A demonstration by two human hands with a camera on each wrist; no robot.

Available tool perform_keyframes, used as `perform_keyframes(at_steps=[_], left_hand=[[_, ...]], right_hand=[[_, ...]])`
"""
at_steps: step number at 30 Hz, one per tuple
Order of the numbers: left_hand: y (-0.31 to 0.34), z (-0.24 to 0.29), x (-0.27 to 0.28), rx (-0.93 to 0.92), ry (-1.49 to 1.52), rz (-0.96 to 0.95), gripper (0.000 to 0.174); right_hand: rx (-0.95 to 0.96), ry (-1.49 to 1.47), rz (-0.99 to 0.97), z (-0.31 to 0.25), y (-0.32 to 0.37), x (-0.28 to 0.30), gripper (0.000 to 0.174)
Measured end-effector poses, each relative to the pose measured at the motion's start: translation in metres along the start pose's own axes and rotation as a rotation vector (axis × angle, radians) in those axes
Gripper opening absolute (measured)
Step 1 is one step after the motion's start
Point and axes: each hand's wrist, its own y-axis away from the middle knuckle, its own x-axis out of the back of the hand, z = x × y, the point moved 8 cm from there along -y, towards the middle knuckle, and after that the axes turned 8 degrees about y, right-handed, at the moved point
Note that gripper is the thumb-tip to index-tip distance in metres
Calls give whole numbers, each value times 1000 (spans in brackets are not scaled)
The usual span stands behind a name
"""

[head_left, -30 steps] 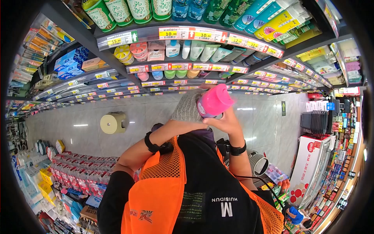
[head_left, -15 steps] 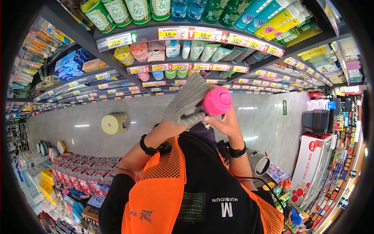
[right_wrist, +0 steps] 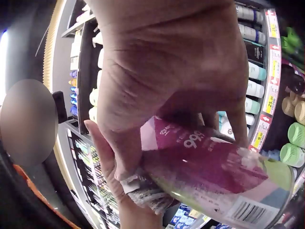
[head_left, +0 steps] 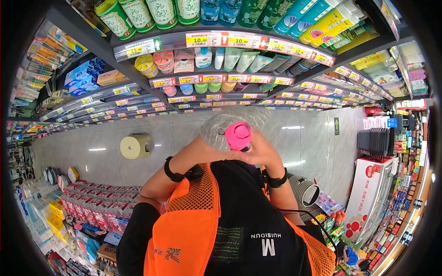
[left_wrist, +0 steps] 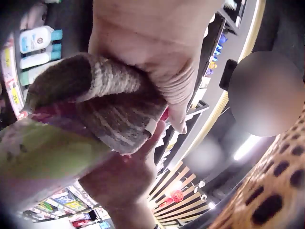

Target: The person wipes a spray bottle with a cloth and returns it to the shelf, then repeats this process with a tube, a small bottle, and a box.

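In the head view my right hand point(head_left: 262, 149) holds a bottle by its side, its pink cap point(head_left: 238, 135) tilted up towards my chest. The right wrist view shows that hand's fingers and thumb around the bottle point(right_wrist: 205, 162), which has a purple and green printed label and a barcode. A grey ribbed cloth point(left_wrist: 126, 121) with a small white tag is gripped in my left hand point(left_wrist: 143, 47), bunched against the bottle beside the cap. In the head view, the cloth blurs and covers most of the left fingers.
Shelves of bottles and tubes point(head_left: 248, 60) with price strips stand in front of me. On the grey floor are a cream stool point(head_left: 134, 146) to the left and a ringed silver tub point(head_left: 307, 192) near my right elbow. Black baskets point(head_left: 372, 144) are stacked at the right.
Both hands and the bottle have come lower and closer to my body. The cloth, seen raised at the bottle's left half a second ago, now wraps behind the cap.
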Motion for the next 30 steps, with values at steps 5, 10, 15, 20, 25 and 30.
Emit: perform_keyframes(at_steps=[5, 10, 15, 20, 25, 30], left_hand=[[-11, 16, 2, 63, 64, -17, 55], [-12, 23, 1, -195, -184, 66, 38], [-6, 18, 11, -226, -200, 164, 31], [-4, 29, 26, -177, -146, 193, 28], [-14, 46, 23, -284, -297, 154, 26], [-16, 39, 20, -287, -379, 111, 27]], right_hand=[[64, 20, 10, -19, -3, -2, 89], [121, -54, 36, -29, -13, 7, 89], [56, 13, 61, -16, -10, 12, 87], [30, -42, 89, -21, -10, 32, 78], [54, 36, 97, -17, -9, 34, 73], [16, 21, 57, -16, -9, 29, 75]])
